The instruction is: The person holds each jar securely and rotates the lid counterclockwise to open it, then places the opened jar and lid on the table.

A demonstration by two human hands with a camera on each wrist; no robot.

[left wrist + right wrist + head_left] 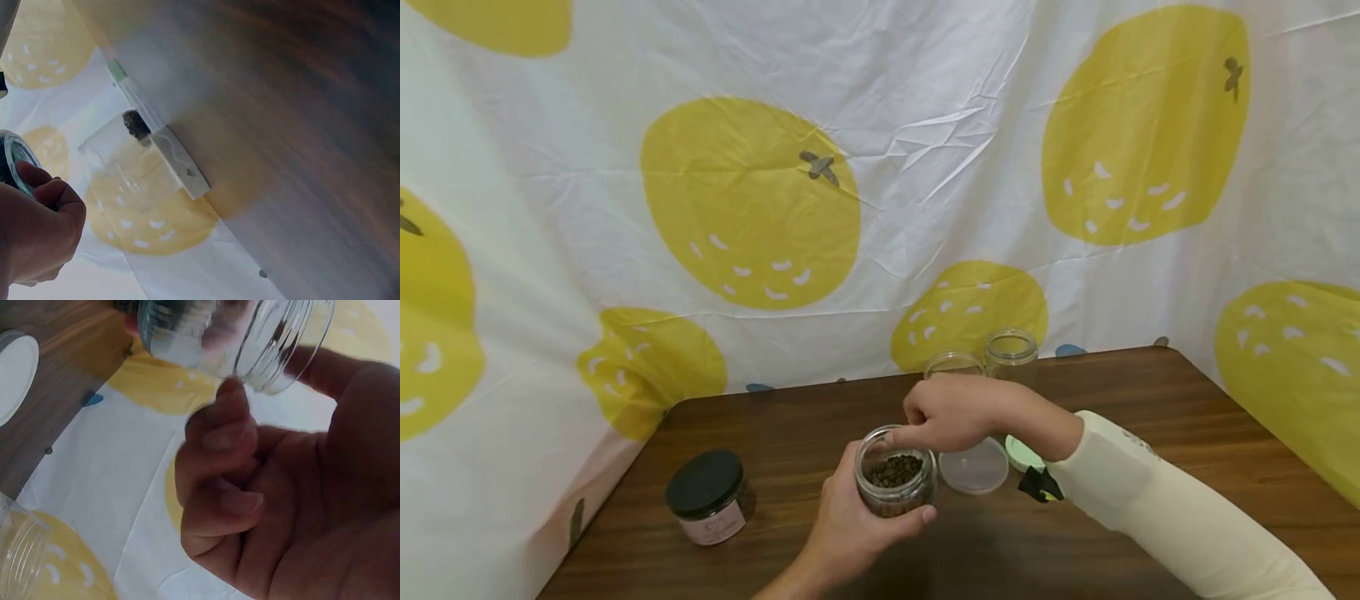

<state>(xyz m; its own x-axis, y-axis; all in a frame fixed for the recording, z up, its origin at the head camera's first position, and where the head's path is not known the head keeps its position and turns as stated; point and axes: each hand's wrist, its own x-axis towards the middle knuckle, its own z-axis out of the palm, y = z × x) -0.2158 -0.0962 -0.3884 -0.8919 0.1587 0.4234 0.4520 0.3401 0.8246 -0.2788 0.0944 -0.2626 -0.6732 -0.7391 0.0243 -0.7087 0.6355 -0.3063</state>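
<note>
A clear glass jar [883, 500] with small brown pellets [895, 472] in it is tilted slightly in front of me. My left hand [857, 521] grips it, the thumb along the near side and the palm around the left. My right hand [958, 414] reaches over the jar's mouth from the right. In the right wrist view the right thumb [325, 370] goes in at the rim while the curled index finger [231, 403] meets the neck from outside. The other right fingers fold toward the palm.
Left on the brown table [782, 446] stands a black-lidded jar [706, 496] with a pink label. Two clear jars, one at the back right [1011, 350], stand behind the right hand. A translucent lid [973, 467] and a green lid [1024, 454] lie right of the held jar. Lemon-print cloth [880, 167] hangs behind.
</note>
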